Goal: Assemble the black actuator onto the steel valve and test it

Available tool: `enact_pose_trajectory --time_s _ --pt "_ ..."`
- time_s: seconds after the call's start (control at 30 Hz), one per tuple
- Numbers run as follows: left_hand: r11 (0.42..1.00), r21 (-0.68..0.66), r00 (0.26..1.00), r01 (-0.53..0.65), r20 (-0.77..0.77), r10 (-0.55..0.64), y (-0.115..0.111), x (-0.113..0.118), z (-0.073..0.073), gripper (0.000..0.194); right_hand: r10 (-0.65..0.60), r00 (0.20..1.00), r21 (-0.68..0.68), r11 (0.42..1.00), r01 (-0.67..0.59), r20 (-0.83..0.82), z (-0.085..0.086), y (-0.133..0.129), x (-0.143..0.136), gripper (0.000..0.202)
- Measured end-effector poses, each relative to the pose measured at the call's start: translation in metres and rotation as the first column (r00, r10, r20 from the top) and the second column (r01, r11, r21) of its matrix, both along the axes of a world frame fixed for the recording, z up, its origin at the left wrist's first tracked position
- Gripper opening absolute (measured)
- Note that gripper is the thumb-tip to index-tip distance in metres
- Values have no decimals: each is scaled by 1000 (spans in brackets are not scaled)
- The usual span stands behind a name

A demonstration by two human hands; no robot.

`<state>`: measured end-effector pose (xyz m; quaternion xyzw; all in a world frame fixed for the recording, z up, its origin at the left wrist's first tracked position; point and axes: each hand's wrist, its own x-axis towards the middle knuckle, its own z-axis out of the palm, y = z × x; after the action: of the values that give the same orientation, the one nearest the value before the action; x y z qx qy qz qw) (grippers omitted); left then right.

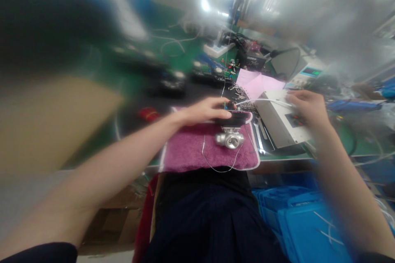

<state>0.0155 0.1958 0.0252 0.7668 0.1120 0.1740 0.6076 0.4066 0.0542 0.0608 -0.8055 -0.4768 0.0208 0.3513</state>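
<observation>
My left hand (212,111) is closed on the black housing of a valve actuator (233,119), thumb on its near side. Below the housing, a shiny metal valve body (231,139) with a round port lies over a purple towel (185,148). A white cable (265,100) runs from the actuator toward my right hand (310,107). That hand has its fingers curled over a pale metal control box (277,125), beside a dark switch panel (294,120). Blur and the hand itself hide what its fingertips hold. A thin wire (216,170) loops across the towel.
Wrenches (259,137) lie between towel and box. Behind are small metal parts (239,92), pink paper (261,82), circuit boards (210,68) and an instrument with a green display (311,72). Blue crates (305,222) stand below the table edge at right.
</observation>
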Motion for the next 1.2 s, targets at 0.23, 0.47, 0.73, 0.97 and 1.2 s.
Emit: enact_pose_trajectory --time_s 0.23,0.47,0.73,0.97,1.2 --pt "1000 6 1000 -14 -16 14 0 -1 0 57 -14 1000 6 1000 14 -16 0 0 -3 37" --pt "998 -2 998 -58 -32 58 2 -1 -3 59 -23 1000 9 1000 23 -18 1 0 -4 37" --pt "998 -15 998 -60 -16 60 1 -2 -2 62 -38 999 -3 999 38 -19 1 0 -4 37" --pt "998 -11 998 -56 -22 55 1 -2 -1 59 -38 999 -1 999 38 -11 2 0 -6 41" --pt "998 -12 998 -60 -33 59 0 -1 -2 60 -31 1000 -7 999 31 -5 1 -1 -4 41"
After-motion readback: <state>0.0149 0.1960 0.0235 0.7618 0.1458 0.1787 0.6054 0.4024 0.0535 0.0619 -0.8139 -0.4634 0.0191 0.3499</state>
